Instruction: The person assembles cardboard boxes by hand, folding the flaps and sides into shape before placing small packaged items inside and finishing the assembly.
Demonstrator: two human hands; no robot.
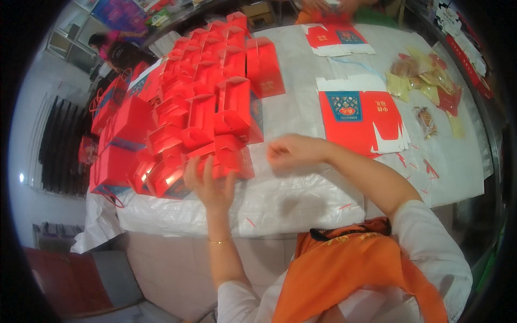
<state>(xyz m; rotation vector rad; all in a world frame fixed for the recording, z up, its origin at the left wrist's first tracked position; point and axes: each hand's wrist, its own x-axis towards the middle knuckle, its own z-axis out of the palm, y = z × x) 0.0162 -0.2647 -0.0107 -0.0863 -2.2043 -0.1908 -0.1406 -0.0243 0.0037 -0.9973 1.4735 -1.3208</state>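
Observation:
My left hand (209, 185) is raised at the near edge of the group of red boxes, fingers spread apart. Behind its fingers stands a red box (242, 161) with its top flaps up; whether they touch I cannot tell. My right hand (293, 152) hangs over the white table cover (291, 202), just right of that box. Its fingers are curled in and a little blurred, and I see nothing in them. Folded-flat red cartons (360, 116) with a blue panel and white edges lie beyond my right forearm.
More flat cartons (339, 40) lie at the far side, by another person's hands (323, 6). Wrapped food packets (425, 78) are heaped on the right. Red carrier bags (116, 161) stand at the left edge. Another person (121, 51) is at the far left. Red paper scraps (431, 169) are scattered about.

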